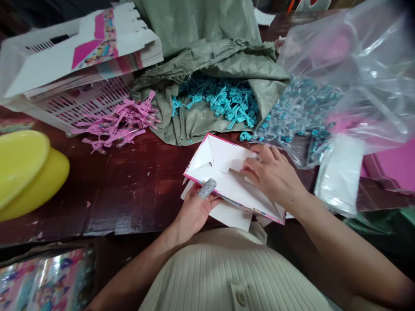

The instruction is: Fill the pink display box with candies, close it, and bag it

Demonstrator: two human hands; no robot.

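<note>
At the table (129,185), a carton (233,183) is grasped by the left hand (197,206); the grip of the right hand (270,172) inside cannot be told. Flaps are apparently being folded; tucking seems needed next.

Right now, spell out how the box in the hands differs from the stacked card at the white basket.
The box is folded with raised sides, whereas the stacked card lies flat. The box is gripped by the left hand, with the right hand on it; the stacked card sits atop the white basket. The box shows mainly its white inside, while the stacked card shows a big pink printed panel. Both combine white with pink.
</note>
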